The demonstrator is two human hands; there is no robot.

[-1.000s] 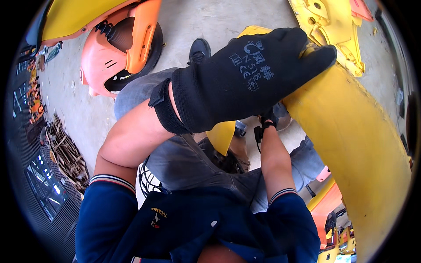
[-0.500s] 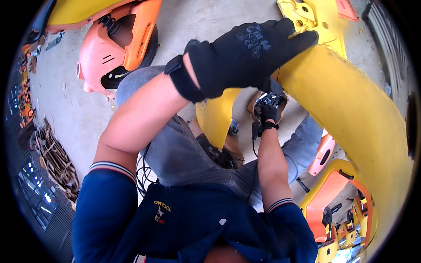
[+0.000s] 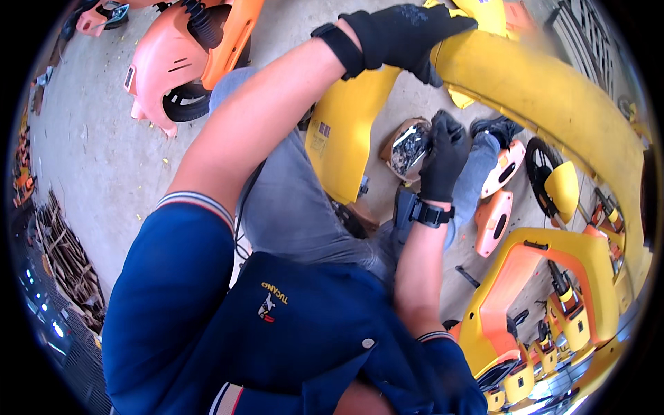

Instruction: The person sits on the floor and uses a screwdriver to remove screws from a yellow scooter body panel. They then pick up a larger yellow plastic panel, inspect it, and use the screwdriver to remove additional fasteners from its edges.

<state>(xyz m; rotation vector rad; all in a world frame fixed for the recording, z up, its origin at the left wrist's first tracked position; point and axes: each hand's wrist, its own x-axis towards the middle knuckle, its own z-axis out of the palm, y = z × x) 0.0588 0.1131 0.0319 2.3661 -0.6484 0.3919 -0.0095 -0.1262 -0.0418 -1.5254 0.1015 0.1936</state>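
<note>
A large curved yellow panel point(image 3: 546, 83) arches from the far middle round to the right. My left hand point(image 3: 411, 41), in a black glove, holds its far end, with the thumb below the edge and the fingers over it. My right hand point(image 3: 445, 155), gloved too, is closed just right of a small brown box point(image 3: 389, 144) of shiny dark small parts point(image 3: 410, 146). Its fingertips are pinched together, and anything between them is too small to make out. Another yellow panel point(image 3: 349, 135) stands upright by my left leg.
A pink and orange scooter front point(image 3: 159, 66) with a wheel stands far left. Pink parts point(image 3: 493, 221) and a yellow-orange frame point(image 3: 515, 266) lie at the right. Sticks point(image 3: 69, 249) are piled at the left. Metal bars point(image 3: 588, 48) lie far right.
My right hand has come out of the box of small parts and is now beside it, closed. The yellow panel's held end and my left hand appear farther up as the view has shifted.
</note>
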